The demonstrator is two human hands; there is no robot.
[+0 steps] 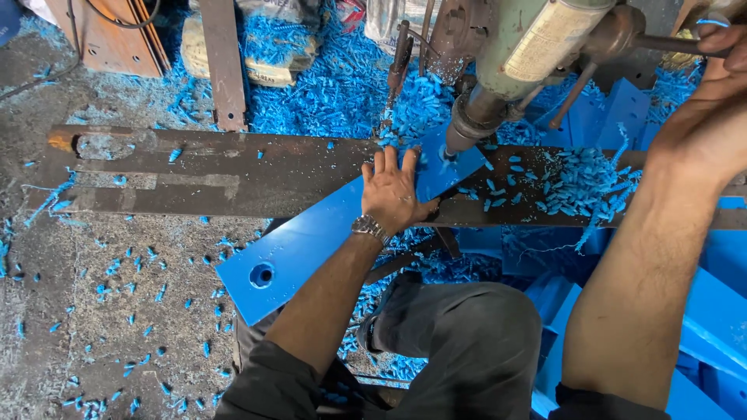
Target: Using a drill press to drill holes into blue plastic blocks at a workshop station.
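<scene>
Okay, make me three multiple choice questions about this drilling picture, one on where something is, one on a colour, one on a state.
1. Where does the left hand rest?
A. on the blue plate
B. on the floor
C. on the knee

2. What colour are the shavings?
A. red
B. blue
C. green

3. The right hand is:
A. hanging free
B. flat on the plate
C. gripping the drill press lever

Answers: 1 A, the palm lies flat on the plate near the drill bit. 2 B, blue curls cover bench and floor. 3 C, fingers wrap the lever's end.

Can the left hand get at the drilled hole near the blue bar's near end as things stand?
Probably yes: the left hand lies flat on the blue bar, and the surface between it and the hole is bare.
</scene>
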